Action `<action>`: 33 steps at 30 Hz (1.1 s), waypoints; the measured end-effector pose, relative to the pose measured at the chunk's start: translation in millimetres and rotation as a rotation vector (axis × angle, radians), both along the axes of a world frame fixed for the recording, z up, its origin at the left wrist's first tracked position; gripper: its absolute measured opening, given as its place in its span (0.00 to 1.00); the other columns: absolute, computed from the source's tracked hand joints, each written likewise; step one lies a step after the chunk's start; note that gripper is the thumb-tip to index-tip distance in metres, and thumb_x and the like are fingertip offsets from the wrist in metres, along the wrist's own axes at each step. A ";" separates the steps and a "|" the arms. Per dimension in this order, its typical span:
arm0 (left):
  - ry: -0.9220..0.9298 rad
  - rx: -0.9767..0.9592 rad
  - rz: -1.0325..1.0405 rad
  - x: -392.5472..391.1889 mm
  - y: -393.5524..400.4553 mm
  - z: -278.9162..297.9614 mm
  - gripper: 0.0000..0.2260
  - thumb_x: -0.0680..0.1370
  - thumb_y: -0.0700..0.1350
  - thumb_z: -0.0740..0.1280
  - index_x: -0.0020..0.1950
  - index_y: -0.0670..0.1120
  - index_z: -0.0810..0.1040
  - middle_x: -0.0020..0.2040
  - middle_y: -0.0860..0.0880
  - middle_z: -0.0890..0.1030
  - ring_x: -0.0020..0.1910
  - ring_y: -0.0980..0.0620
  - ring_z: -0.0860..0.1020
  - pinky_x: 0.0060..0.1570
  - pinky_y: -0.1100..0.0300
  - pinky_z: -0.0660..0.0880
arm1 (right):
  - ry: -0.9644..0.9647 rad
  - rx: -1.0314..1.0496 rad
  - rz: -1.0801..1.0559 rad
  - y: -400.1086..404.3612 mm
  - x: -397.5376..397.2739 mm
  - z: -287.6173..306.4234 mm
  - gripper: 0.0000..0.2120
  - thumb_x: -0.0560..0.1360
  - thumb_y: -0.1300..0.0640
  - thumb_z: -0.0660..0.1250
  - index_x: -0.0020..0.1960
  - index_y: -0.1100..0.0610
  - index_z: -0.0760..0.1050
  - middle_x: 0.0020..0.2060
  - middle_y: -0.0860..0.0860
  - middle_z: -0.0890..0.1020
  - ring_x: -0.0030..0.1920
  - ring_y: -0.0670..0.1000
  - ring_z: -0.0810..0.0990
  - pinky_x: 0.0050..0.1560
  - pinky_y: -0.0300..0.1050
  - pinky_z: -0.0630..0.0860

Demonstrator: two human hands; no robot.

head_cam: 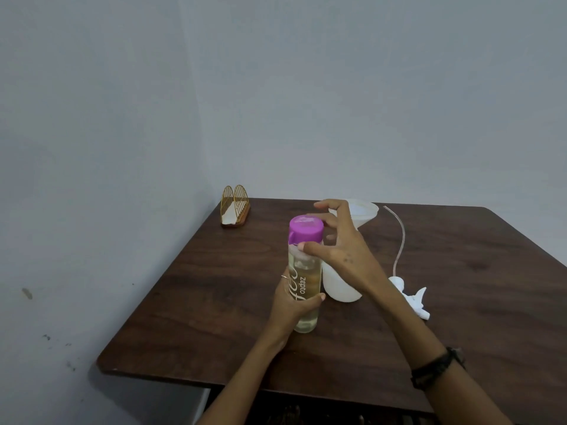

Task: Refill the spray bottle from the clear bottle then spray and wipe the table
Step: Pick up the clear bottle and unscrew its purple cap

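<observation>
Only readable thing is on the clear bottle (304,283) in the middle of the frame: "zepto" running sideways down its side. Bigger script lettering next to it, mostly hidden, can't make it out.

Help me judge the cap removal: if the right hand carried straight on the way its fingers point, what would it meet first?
The right hand, fingers spread and pointing left, would most likely meet the purple cap of the clear bottle, which the left hand grips. Its thumb may already touch just under the cap; depth is unclear.
</observation>
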State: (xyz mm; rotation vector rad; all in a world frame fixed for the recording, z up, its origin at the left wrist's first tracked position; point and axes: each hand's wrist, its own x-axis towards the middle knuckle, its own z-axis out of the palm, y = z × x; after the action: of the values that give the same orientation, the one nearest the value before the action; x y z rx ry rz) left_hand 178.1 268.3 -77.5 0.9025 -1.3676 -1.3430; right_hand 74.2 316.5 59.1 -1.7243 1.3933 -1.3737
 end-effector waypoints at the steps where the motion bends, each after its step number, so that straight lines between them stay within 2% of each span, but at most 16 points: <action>1: 0.000 -0.001 0.003 -0.2 0.2 0.1 0.34 0.53 0.49 0.76 0.56 0.40 0.73 0.47 0.44 0.82 0.43 0.52 0.82 0.42 0.64 0.77 | -0.054 0.020 0.047 0.6 -2.2 2.0 0.31 0.63 0.55 0.70 0.62 0.50 0.61 0.59 0.51 0.79 0.55 0.44 0.77 0.48 0.26 0.70; 2: -0.001 -0.002 0.006 -0.5 0.7 0.5 0.35 0.53 0.49 0.76 0.57 0.39 0.73 0.47 0.44 0.82 0.44 0.52 0.82 0.42 0.65 0.77 | -0.079 0.029 0.067 0.5 -2.9 3.4 0.33 0.63 0.54 0.69 0.64 0.50 0.59 0.61 0.51 0.78 0.56 0.45 0.77 0.51 0.27 0.71; 4: -0.003 -0.008 0.010 -0.8 1.3 1.9 0.34 0.53 0.49 0.76 0.56 0.38 0.73 0.45 0.46 0.82 0.42 0.55 0.82 0.40 0.66 0.77 | -0.031 0.011 0.006 -0.2 2.4 5.4 0.41 0.63 0.50 0.75 0.69 0.47 0.56 0.66 0.50 0.72 0.61 0.49 0.74 0.60 0.39 0.73; 5: -0.001 -0.011 0.008 -0.8 1.5 2.4 0.33 0.53 0.49 0.76 0.55 0.38 0.73 0.44 0.47 0.82 0.41 0.57 0.82 0.40 0.67 0.76 | 0.037 -0.017 -0.066 -0.8 7.1 5.3 0.44 0.62 0.49 0.78 0.70 0.46 0.55 0.67 0.49 0.69 0.63 0.50 0.72 0.62 0.45 0.72; 7: 0.007 -0.010 -0.002 -0.3 1.6 2.4 0.31 0.54 0.48 0.76 0.54 0.42 0.74 0.44 0.49 0.82 0.41 0.58 0.82 0.40 0.67 0.76 | 0.169 -0.090 -0.199 -2.2 15.6 4.2 0.46 0.61 0.46 0.79 0.70 0.49 0.56 0.63 0.49 0.66 0.62 0.48 0.68 0.63 0.49 0.72; 10: 0.013 -0.005 -0.011 0.1 0.9 1.2 0.29 0.54 0.48 0.76 0.53 0.44 0.74 0.44 0.49 0.83 0.42 0.57 0.82 0.41 0.66 0.77 | 0.218 -0.119 -0.286 -3.5 16.4 2.6 0.41 0.60 0.44 0.78 0.65 0.51 0.60 0.53 0.47 0.67 0.56 0.47 0.68 0.60 0.49 0.72; 13: 0.005 -0.005 -0.012 -0.3 -0.4 0.4 0.31 0.54 0.48 0.76 0.54 0.42 0.74 0.45 0.47 0.82 0.42 0.56 0.82 0.41 0.64 0.77 | 0.145 -0.081 -0.230 -0.2 8.7 2.3 0.34 0.62 0.49 0.78 0.57 0.47 0.59 0.47 0.47 0.71 0.54 0.50 0.72 0.54 0.46 0.74; 16: 0.010 0.006 -0.020 -0.7 -1.2 0.0 0.32 0.54 0.48 0.76 0.55 0.40 0.74 0.45 0.47 0.82 0.41 0.57 0.82 0.40 0.65 0.77 | 0.079 -0.058 -0.118 4.8 -1.1 4.8 0.27 0.67 0.57 0.74 0.57 0.48 0.60 0.51 0.45 0.77 0.53 0.47 0.75 0.50 0.40 0.71; 19: 0.013 0.007 -0.019 -0.4 -0.2 0.4 0.34 0.53 0.49 0.76 0.57 0.40 0.73 0.46 0.47 0.82 0.42 0.57 0.82 0.41 0.66 0.77 | 0.056 -0.061 -0.005 7.8 -5.7 5.6 0.22 0.67 0.58 0.63 0.58 0.48 0.62 0.58 0.46 0.78 0.55 0.44 0.77 0.52 0.37 0.72; 21: 0.012 0.004 -0.013 -0.1 0.5 0.8 0.34 0.54 0.49 0.76 0.57 0.40 0.73 0.47 0.47 0.82 0.42 0.57 0.82 0.41 0.66 0.77 | 0.002 -0.074 -0.016 8.6 -3.7 3.6 0.20 0.70 0.62 0.60 0.60 0.49 0.63 0.62 0.47 0.75 0.56 0.45 0.77 0.53 0.39 0.74; 23: 0.007 0.005 -0.008 0.0 0.7 1.0 0.34 0.53 0.49 0.76 0.56 0.39 0.73 0.46 0.47 0.82 0.41 0.58 0.82 0.40 0.67 0.76 | -0.016 -0.124 -0.132 8.5 -0.8 1.4 0.18 0.74 0.67 0.59 0.61 0.52 0.66 0.61 0.49 0.76 0.53 0.43 0.77 0.50 0.34 0.74; 26: 0.007 0.004 -0.010 0.2 1.2 1.1 0.33 0.53 0.49 0.76 0.56 0.41 0.73 0.46 0.47 0.82 0.42 0.57 0.82 0.40 0.66 0.77 | -0.013 -0.224 -0.302 8.8 2.6 -2.2 0.10 0.78 0.63 0.59 0.56 0.53 0.70 0.51 0.47 0.79 0.47 0.37 0.76 0.44 0.26 0.71; 28: 0.014 0.002 -0.013 0.1 1.6 0.7 0.32 0.53 0.49 0.76 0.55 0.43 0.74 0.46 0.47 0.82 0.42 0.56 0.82 0.41 0.65 0.77 | -0.024 -0.236 -0.315 11.8 7.0 -4.6 0.06 0.78 0.55 0.61 0.54 0.51 0.70 0.46 0.45 0.79 0.45 0.37 0.77 0.44 0.27 0.71; 30: 0.026 -0.008 -0.003 -0.2 2.1 1.3 0.30 0.53 0.49 0.76 0.53 0.45 0.74 0.45 0.50 0.83 0.42 0.57 0.82 0.41 0.65 0.77 | 0.000 -0.219 -0.310 14.6 13.0 -7.6 0.12 0.75 0.49 0.65 0.57 0.51 0.70 0.47 0.45 0.79 0.47 0.41 0.77 0.46 0.34 0.73; 33: 0.032 -0.019 -0.013 -0.4 3.6 3.3 0.28 0.54 0.48 0.75 0.52 0.46 0.74 0.45 0.50 0.83 0.42 0.59 0.82 0.41 0.66 0.77 | 0.083 -0.153 -0.281 13.3 20.2 -8.1 0.25 0.71 0.47 0.71 0.62 0.51 0.66 0.53 0.45 0.76 0.54 0.45 0.74 0.51 0.35 0.70</action>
State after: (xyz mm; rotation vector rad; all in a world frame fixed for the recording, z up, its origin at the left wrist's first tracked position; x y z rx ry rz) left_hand 177.7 271.9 -74.2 0.8570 -1.3617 -1.3463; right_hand 94.4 329.8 51.0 -1.7489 1.6654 -1.6112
